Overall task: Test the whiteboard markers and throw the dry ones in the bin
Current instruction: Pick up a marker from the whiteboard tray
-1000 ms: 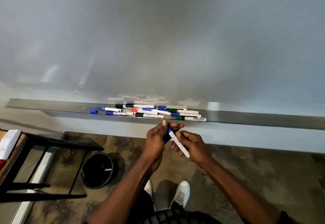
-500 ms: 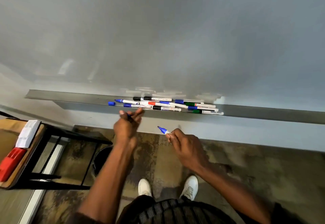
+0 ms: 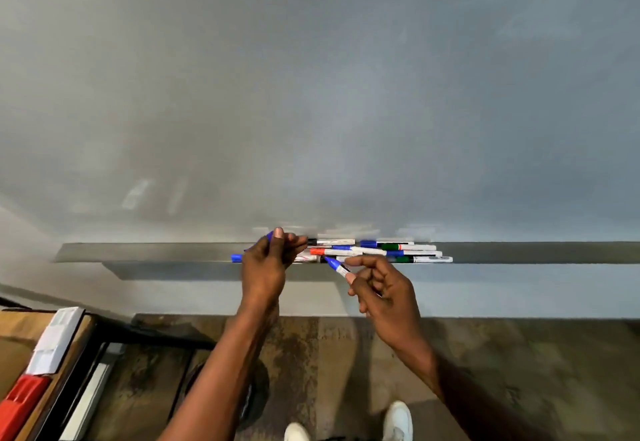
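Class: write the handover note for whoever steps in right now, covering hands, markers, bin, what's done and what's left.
Left hand pinches what looks like a blue cap over the tray.
Right hand holds the uncapped blue marker.
Other markers lie piled on the tray; bin on the floor under the left forearm.
Done: marker uncapped.
Left: no stroke on the whiteboard yet; test it, bin it if dry, then the rest.

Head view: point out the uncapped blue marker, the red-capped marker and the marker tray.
uncapped blue marker (image 3: 334, 264): head view, blue end near the tip.
red-capped marker (image 3: 317, 251): head view, its red cap.
marker tray (image 3: 156, 252): head view, bare left stretch.
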